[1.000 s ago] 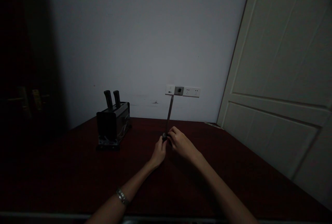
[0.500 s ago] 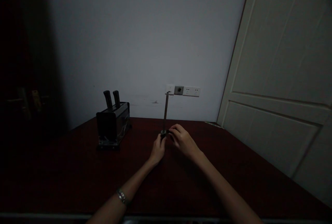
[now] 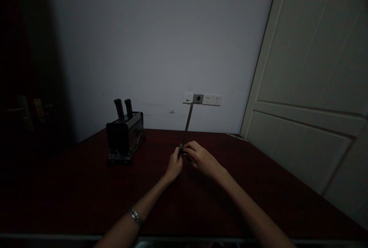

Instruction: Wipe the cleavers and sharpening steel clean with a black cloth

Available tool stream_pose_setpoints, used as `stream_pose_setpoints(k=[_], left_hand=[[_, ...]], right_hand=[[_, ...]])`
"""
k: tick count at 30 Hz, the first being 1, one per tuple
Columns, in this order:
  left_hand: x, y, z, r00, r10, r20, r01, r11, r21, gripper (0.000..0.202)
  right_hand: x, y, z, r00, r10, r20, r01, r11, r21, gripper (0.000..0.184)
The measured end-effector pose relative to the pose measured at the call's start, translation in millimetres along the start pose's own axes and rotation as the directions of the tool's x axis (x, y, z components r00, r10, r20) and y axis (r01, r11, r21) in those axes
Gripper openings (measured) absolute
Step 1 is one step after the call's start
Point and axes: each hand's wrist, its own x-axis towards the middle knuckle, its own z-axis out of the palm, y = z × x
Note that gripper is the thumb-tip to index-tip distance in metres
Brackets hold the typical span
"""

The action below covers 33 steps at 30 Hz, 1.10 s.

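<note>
My left hand [image 3: 174, 165] is closed round the dark lower end of a long, thin metal bar [image 3: 188, 121]. The bar points up and away, leaning right, and its top overlaps the wall sockets from here. What kind of tool it is cannot be made out in the dim light. Beside it, my right hand [image 3: 201, 158] pinches its thumb and fingers at the base of the bar, just above my left hand. Whatever lies between those fingertips is hidden and too small to name.
A dark block [image 3: 126, 135] with two black handles [image 3: 123, 108] rising from its top stands on the reddish-brown table [image 3: 172, 217] at the left. Wall sockets [image 3: 211, 100] sit behind the table, and a pale panelled door [image 3: 304, 140] is at the right.
The bar has tilted further right. My right hand has moved slightly left, bringing its fingertips against the base of the bar. My left hand keeps its hold.
</note>
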Motion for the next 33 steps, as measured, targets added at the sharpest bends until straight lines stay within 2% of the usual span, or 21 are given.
stream_pose_setpoints(k=[5, 11, 15, 21, 25, 33], left_hand=[[0, 7, -0.7, 0.997, -0.072, 0.036, 0.074, 0.996, -0.051, 0.016], [1, 16, -2.7, 0.99, -0.14, -0.009, 0.136, 0.976, -0.17, 0.026], [2, 18, -5.2, 0.989, -0.148, -0.027, 0.138, 0.962, -0.235, 0.031], [1, 12, -5.4, 0.993, -0.119, 0.021, 0.12, 0.959, -0.256, 0.032], [0, 7, -2.0, 0.996, -0.088, 0.031, 0.093, 0.973, -0.211, 0.027], [0, 15, -1.3, 1.0, -0.012, -0.006, 0.012, 0.998, -0.063, 0.019]], right_hand=[[0, 10, -4, 0.981, 0.08, -0.175, -0.067, 0.995, 0.079, 0.022], [-3, 19, 3, 0.955, 0.158, -0.253, -0.12, 0.98, 0.158, 0.021], [-4, 18, 4, 0.952, 0.187, -0.242, -0.146, 0.974, 0.175, 0.02], [-2, 19, 6, 0.943, 0.216, -0.251, -0.17, 0.966, 0.193, 0.02], [-1, 20, 9, 0.934, 0.252, -0.252, -0.201, 0.957, 0.209, 0.019], [4, 22, 9, 0.964, 0.219, -0.147, -0.199, 0.97, 0.139, 0.017]])
